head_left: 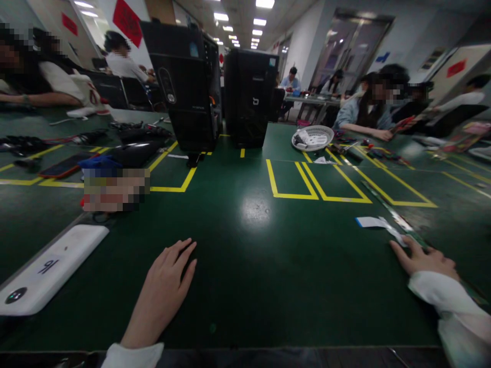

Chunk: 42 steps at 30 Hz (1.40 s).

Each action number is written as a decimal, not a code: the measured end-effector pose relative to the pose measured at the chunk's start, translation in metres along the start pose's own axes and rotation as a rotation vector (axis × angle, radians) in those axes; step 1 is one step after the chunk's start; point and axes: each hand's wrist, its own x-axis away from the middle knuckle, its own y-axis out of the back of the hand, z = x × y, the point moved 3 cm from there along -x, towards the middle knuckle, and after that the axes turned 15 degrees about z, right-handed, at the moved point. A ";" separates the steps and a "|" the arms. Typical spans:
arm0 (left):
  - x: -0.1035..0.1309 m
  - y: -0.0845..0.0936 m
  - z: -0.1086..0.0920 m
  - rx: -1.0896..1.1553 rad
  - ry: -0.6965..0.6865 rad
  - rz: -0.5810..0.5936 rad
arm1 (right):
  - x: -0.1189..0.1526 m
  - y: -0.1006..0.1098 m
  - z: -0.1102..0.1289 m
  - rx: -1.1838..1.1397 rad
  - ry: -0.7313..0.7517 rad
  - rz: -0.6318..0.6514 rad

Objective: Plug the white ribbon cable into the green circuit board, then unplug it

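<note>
My left hand [169,273] rests palm down on the green table [245,286], fingers stretched out, with nothing in it. Over at the right, my right hand [427,260] has its fingers closed over a long, thin green circuit board strip [401,220] that runs slantwise beneath it. A white flat ribbon cable [372,222] with a blue end sticks out leftward from the strip, close to my thumb and index finger. The part of the strip under my palm is hidden.
A white device [65,266] lies at the left. Two black computer towers [184,87] stand at the back. Beyond the yellow tape frames [295,197] sits a white basket [312,138] with white parts. Cables and tools [134,133] crowd the back left. Other people sit around the room.
</note>
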 end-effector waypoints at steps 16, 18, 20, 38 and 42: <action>0.000 0.000 0.001 -0.009 -0.002 0.022 | 0.016 0.014 0.012 -0.111 0.046 -0.124; 0.000 -0.001 0.002 -0.015 0.001 0.022 | 0.014 0.014 0.012 -0.112 0.083 -0.089; -0.001 -0.001 0.002 -0.016 0.005 0.025 | 0.009 0.013 0.010 -0.132 0.107 -0.038; 0.000 0.001 -0.001 -0.005 0.003 0.016 | 0.000 0.004 0.011 0.036 0.352 -0.172; 0.000 0.000 -0.001 -0.011 -0.002 0.010 | -0.003 -0.001 0.023 -0.002 0.605 -0.161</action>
